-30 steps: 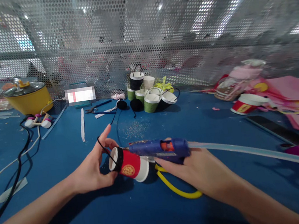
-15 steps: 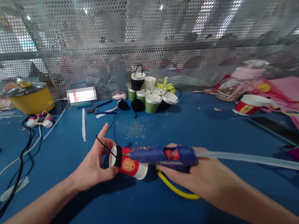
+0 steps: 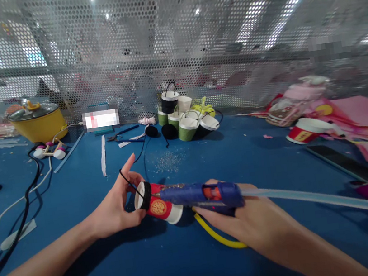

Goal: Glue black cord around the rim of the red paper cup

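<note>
Your left hand (image 3: 117, 209) pinches the red paper cup (image 3: 159, 204) on its side near the middle of the blue table (image 3: 96, 269), closer to the near edge than to the mesh wall. Thumb and lower fingers close on the black-banded rim, and the forefinger sticks up straight with a thin black cord (image 3: 129, 185) looped round it. Your right hand (image 3: 246, 218) is wrapped shut round the blue glue gun (image 3: 200, 193), whose nozzle lies against the cup's side just behind the black band.

The nearest risk is a burn. Your left fingertips sit just beside the nozzle, and any glue that runs along the curved wall would reach them. The cup is thin, so a harder pinch would likely dent the rim and shift the band. The cord looks slack, and a small twitch of the forefinger could drag it through wet glue. Behind the gun, the long clear glue stick (image 3: 316, 199) reaches toward the right edge and passes close to the clutter there. The yellow cable (image 3: 218, 238) curls under your right wrist, where a sweep could snag it.
</note>
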Demonstrator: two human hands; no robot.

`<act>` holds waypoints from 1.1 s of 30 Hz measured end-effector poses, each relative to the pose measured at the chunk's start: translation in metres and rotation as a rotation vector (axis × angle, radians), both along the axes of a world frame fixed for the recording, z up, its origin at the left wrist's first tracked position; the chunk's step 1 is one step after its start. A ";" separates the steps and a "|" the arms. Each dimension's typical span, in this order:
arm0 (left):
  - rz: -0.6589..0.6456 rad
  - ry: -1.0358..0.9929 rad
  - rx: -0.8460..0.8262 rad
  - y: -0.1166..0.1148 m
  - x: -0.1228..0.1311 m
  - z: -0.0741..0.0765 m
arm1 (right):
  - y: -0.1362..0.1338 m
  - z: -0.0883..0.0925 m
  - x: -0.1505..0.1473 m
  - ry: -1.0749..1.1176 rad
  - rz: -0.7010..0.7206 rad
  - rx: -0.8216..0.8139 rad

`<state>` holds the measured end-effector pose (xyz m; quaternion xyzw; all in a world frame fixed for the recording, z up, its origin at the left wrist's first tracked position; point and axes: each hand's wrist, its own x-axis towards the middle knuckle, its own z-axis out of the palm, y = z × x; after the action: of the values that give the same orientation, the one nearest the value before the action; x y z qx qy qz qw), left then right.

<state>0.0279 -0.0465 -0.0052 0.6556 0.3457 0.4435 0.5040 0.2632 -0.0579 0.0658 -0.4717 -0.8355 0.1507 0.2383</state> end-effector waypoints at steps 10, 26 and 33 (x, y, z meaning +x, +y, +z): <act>-0.017 0.074 0.061 -0.001 0.001 0.001 | 0.006 0.010 -0.002 -0.043 -0.053 -0.025; 0.019 0.037 0.028 0.001 0.000 0.000 | 0.049 -0.002 0.009 0.124 -0.275 -0.277; 0.040 -0.009 -0.022 0.000 0.001 0.002 | 0.103 -0.044 0.010 -0.077 -0.424 -0.206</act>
<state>0.0291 -0.0463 -0.0029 0.6410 0.3613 0.4525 0.5038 0.2735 0.0453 0.0215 -0.6637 -0.7065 0.1635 0.1834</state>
